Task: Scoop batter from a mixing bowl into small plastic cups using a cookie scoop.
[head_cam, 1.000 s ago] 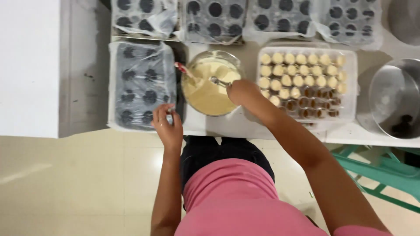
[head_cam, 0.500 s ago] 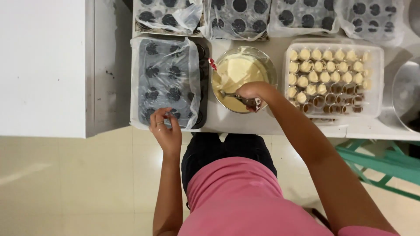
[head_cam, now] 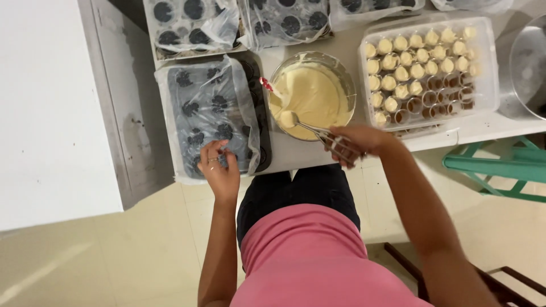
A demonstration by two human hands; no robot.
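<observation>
One bowl of pale batter sits on the tabletop between a plastic-covered dark tray and a clear box of small cups, some filled. The right hand grips a scoop dipped in batter. The left hand pinches the tray's wrap. Three more wrapped trays are cut off above.

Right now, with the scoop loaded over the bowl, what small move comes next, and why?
Probably carry the scoop left to the dark tray. The right hand holds it full of batter above the bowl, while the left hand pinches a dark cup at the tray's near edge.
</observation>
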